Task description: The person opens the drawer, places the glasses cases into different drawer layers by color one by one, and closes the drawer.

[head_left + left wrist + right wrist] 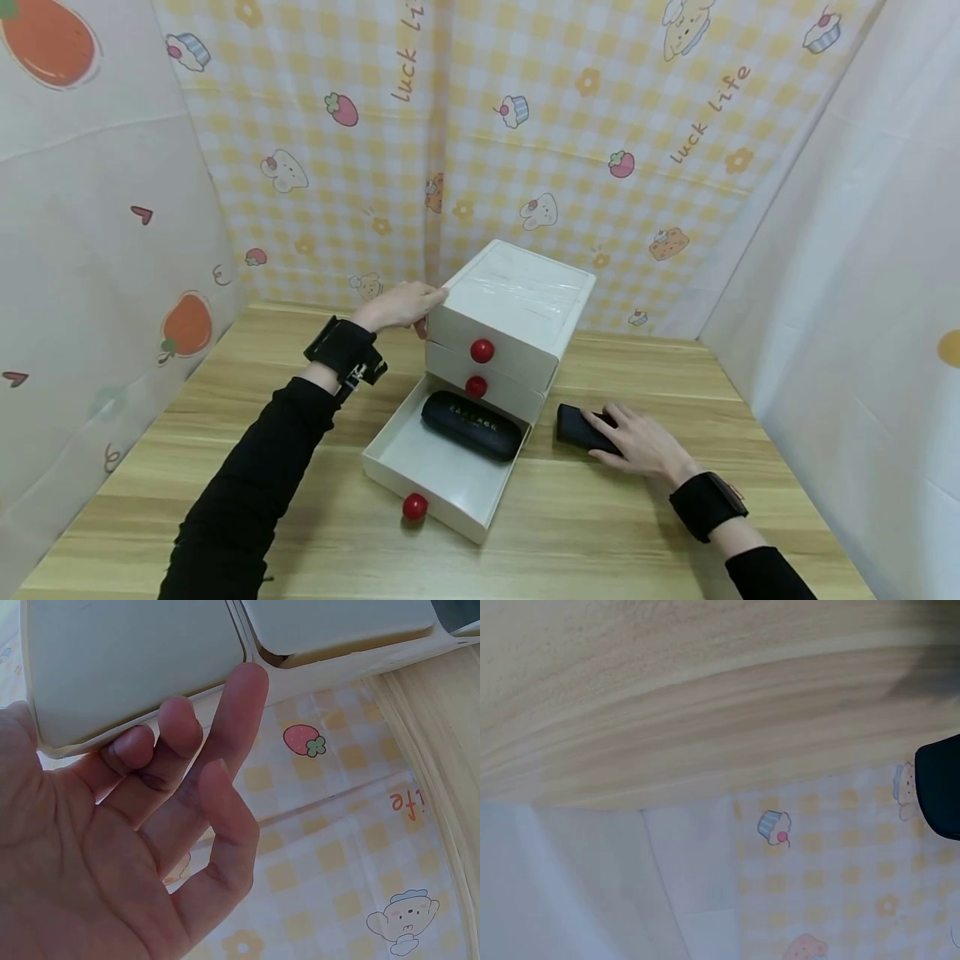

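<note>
A small white chest of drawers [517, 287] with round red knobs stands mid-table. Its bottom drawer [435, 492] is pulled out, and a black glasses case [471, 425] with gold lettering lies in it. My left hand [401, 306] touches the chest's upper left edge; the left wrist view shows its fingers [240, 697] loosely bent against the side. To the right of the chest, my right hand [645, 442] holds a black oblong case [573, 427] on the table, thumb and fingers at its sides. The right wrist view shows only a black piece at its edge.
Under everything is a wood-grain table [322, 533]. A yellow checked cloth [495, 150] hangs behind it, with white cloths at the left and right sides. The two upper drawers of the chest are closed.
</note>
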The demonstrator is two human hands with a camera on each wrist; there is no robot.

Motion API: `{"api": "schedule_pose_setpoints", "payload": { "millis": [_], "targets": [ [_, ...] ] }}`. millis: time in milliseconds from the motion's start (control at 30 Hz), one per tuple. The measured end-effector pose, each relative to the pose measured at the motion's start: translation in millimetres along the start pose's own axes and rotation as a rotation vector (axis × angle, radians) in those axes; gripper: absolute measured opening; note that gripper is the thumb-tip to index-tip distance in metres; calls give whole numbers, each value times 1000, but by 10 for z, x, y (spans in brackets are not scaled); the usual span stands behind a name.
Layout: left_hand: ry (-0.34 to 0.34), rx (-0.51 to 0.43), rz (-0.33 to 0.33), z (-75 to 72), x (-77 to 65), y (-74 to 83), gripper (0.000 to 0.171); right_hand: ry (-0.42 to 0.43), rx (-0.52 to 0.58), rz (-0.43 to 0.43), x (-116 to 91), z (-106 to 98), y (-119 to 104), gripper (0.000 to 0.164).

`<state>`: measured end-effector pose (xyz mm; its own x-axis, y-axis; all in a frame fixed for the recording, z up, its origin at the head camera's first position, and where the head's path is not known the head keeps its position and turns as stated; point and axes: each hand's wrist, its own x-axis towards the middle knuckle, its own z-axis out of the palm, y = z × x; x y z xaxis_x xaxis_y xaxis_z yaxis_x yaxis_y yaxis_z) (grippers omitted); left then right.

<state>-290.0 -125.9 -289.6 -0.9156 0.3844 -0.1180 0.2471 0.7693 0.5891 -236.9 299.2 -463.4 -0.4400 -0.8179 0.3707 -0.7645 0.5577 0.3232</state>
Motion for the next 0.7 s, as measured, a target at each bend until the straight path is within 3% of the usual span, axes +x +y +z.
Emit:
{"api": "schedule_pose_setpoints", "payload": {
  "millis": [333, 533, 700],
  "targets": [
    [3, 0, 7, -2, -15, 0, 54, 48, -15, -116, 141, -250, -158, 60],
    [4, 10, 1, 1, -8, -5, 53, 111, 25, -248, 316, -378, -328, 58],
    [3, 11, 3, 2, -13, 11, 53, 171, 22, -296, 487, -440, -524, 57]
  ]
}}
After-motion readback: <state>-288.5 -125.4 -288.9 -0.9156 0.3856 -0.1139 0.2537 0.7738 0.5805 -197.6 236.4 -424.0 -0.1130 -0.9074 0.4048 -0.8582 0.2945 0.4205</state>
